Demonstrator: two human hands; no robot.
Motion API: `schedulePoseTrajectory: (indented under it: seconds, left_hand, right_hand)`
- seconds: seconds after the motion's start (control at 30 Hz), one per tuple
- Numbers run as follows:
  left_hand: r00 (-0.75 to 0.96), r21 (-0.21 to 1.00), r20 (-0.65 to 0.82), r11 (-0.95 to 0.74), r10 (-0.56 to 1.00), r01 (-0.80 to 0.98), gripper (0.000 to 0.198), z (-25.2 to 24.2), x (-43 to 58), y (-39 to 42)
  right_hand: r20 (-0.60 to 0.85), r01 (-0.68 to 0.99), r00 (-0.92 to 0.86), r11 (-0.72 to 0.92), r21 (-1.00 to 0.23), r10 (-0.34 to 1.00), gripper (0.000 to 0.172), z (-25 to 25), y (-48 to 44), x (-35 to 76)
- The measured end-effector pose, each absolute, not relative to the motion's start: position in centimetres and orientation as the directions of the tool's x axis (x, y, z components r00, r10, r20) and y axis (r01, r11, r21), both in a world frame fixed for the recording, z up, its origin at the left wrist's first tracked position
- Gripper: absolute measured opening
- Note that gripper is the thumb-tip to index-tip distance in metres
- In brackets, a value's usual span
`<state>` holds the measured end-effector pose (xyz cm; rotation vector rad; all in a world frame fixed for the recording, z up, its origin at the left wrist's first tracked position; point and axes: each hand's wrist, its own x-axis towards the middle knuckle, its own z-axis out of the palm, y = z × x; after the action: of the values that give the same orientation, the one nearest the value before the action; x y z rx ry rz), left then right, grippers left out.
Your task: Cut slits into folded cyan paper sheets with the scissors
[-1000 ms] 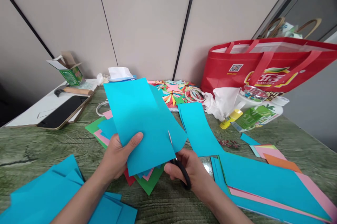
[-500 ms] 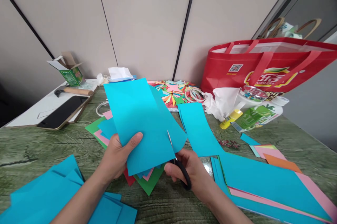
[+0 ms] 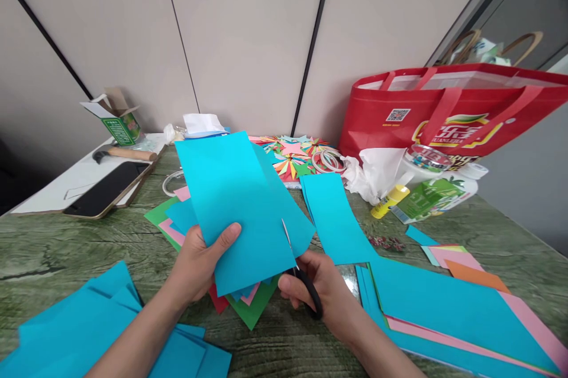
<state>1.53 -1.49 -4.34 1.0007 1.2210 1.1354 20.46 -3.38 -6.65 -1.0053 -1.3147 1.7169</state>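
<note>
My left hand (image 3: 202, 259) pinches a blue sheet of paper (image 3: 235, 206) by its lower left side, thumb on top and the fingers hidden beneath. In my right hand (image 3: 319, 283) is a pair of black-handled scissors (image 3: 306, 286), its blades at the lower right part of the sheet. One blade lies over the paper; the other is hidden under it. To the right of the blades, a strip of the sheet curls away. Below the sheet sits a pile of green, pink, red and blue paper (image 3: 252, 310).
Blue sheets (image 3: 89, 330) lie at the lower left, and stacked coloured paper (image 3: 457, 313) at the right. Farther back are a phone (image 3: 109, 189), a hammer (image 3: 128, 154), paper stars (image 3: 293, 156), tape rolls (image 3: 328, 160), a yellow glue stick (image 3: 389, 200) and a red bag (image 3: 399, 112).
</note>
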Motion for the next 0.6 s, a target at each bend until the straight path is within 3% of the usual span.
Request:
schedulePoseTrajectory:
  seconds: [0.6]
  left_hand:
    - [0.015,0.961,-0.195,0.194,0.981,-0.198,0.064,-4.51,1.54,-1.41]
  right_hand:
    - [-0.175,-0.113,-0.416,-0.241,-0.964,0.893,0.035,-6.7,-3.46,20.57]
